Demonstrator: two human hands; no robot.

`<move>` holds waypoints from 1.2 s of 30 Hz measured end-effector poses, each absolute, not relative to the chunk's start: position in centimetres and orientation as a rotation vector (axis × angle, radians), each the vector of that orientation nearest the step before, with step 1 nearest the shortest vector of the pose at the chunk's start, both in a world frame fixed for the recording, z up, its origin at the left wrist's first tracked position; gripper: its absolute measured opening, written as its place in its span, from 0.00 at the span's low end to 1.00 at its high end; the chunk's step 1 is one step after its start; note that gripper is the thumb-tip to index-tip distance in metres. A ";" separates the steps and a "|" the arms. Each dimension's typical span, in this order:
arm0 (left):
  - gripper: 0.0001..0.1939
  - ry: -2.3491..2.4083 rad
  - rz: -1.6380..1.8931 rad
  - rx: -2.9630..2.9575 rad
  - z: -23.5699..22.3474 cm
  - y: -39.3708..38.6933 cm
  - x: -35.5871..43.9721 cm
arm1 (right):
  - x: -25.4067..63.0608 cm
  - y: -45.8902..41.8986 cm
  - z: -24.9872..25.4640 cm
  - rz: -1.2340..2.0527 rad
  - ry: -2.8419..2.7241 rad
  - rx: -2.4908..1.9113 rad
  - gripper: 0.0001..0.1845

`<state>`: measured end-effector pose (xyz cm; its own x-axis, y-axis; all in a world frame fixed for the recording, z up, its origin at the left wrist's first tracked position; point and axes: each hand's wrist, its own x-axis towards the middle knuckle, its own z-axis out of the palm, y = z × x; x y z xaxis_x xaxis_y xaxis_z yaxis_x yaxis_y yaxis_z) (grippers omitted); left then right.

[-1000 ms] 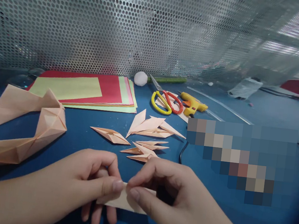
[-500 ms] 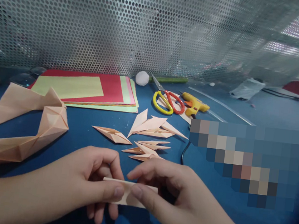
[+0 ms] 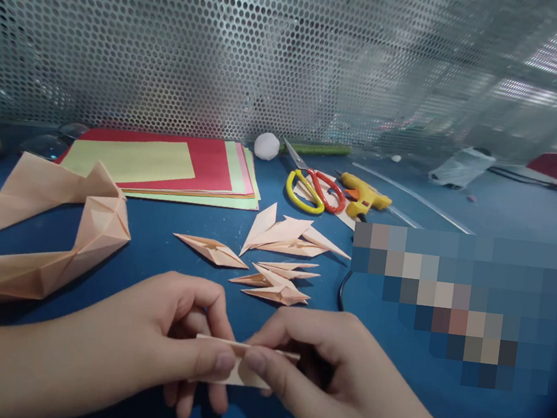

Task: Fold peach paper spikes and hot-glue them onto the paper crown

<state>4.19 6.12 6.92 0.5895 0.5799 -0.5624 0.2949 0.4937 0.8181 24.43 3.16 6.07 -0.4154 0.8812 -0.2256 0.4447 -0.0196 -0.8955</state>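
A small folded strip of peach paper [image 3: 245, 374] lies between my two hands, close to the front of the blue table. My left hand [image 3: 188, 339] pinches its left part, thumb on the near face and fingers behind. On the other side, my right hand [image 3: 311, 367] grips it between thumb and forefinger, the two thumbs almost touching. Just beyond the hands are several pointed folded peach paper pieces [image 3: 281, 294], with one more [image 3: 212, 250] apart to the left. A large folded peach paper band [image 3: 57, 271] curves across the left side.
A stack of coloured paper [image 3: 213, 168] lies at the back left. Behind the folded pieces are a white ball [image 3: 266, 146], scissors [image 3: 306, 185] with yellow and red handles, and a yellow glue gun [image 3: 365, 195]. A perforated metal panel [image 3: 296, 57] closes the back. Part of the right side is pixelated.
My right forefinger has come down onto the top edge of the paper strip. Both hands keep their grip, and the view has shifted very slightly.
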 end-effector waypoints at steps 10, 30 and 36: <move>0.15 0.986 0.220 1.120 6.7 5.4 4.4 | 24.4 2.7 5.7 1.403 -1.923 -1.365 0.13; 0.17 0.981 0.291 1.069 6.1 5.9 4.1 | 25.0 3.2 5.8 1.481 -1.802 -1.167 0.16; 0.16 0.970 0.287 1.080 5.9 5.9 4.0 | 25.1 3.2 6.1 1.472 -1.883 -1.235 0.19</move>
